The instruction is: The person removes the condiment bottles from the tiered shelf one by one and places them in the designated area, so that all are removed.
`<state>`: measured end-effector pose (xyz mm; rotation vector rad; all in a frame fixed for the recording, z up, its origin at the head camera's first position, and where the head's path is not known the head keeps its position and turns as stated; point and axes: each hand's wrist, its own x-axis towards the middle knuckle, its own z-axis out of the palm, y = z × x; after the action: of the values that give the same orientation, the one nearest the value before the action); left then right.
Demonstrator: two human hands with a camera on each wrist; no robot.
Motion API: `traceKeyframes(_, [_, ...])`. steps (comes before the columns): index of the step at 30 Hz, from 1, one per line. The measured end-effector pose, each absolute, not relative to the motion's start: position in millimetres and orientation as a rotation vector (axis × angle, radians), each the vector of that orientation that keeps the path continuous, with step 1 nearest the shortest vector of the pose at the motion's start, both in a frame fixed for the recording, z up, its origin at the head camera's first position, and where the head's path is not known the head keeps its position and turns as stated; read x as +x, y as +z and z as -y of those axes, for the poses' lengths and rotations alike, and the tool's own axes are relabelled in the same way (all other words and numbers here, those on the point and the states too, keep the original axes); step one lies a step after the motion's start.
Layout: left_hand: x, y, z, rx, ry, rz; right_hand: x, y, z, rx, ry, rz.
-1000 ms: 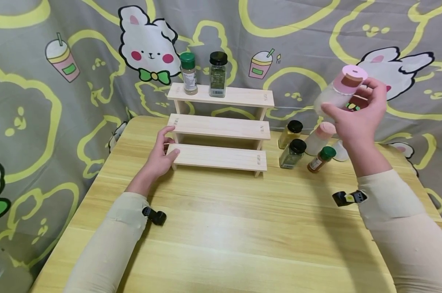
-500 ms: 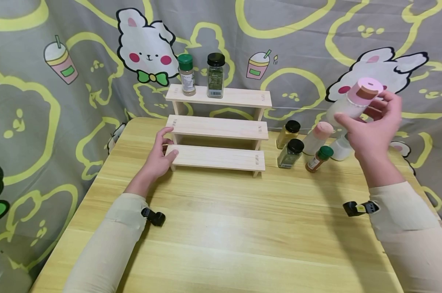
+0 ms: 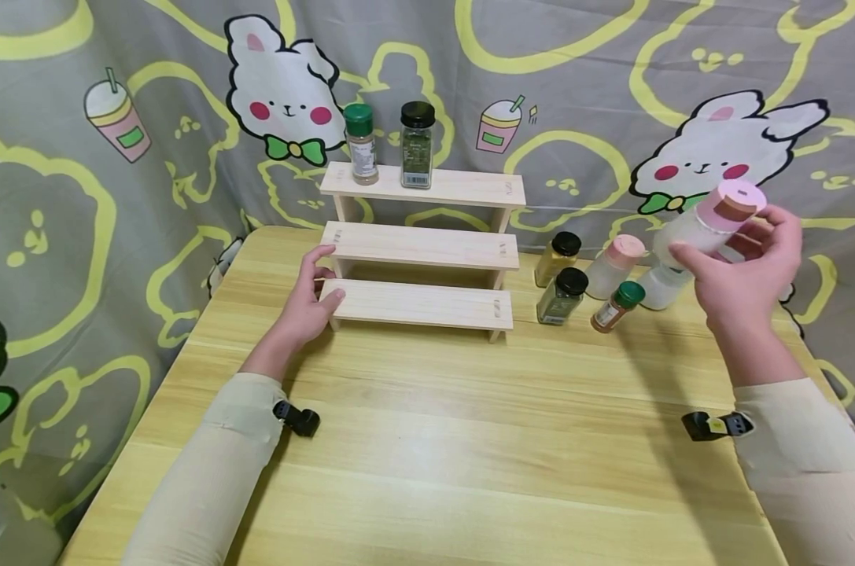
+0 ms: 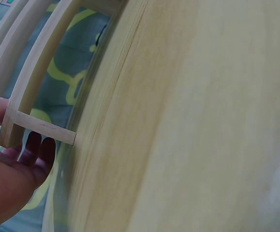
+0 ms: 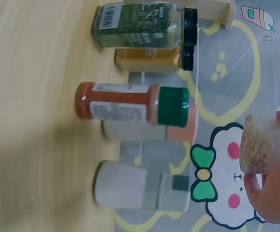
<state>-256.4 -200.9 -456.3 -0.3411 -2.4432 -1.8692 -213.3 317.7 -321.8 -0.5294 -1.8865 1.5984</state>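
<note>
Rightward and lower now, the tilted pink-capped shaker, clamped in the right hand (left hand's fingers clasp the three-tier wooden rack), could, if lowered carelessly, topple the clear-topped shaker.

The head camera looks forward and down across the worktop; the left wrist's, turned sideways, sees the rack close up; the right wrist's, also sideways, shares the bottles with the head view.
</note>
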Motion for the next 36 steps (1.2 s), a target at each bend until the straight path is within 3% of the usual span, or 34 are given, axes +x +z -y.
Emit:
traceKeyframes(17, [-251,-443,195,-0.359,-1.897,2.448,-193,-361,-350,-0.686,1.552,1.982])
traceKeyframes(36, [-255,-455,201,-0.367,-1.865,2.439,-181,-397,-363,-0.733,1.477,2.066])
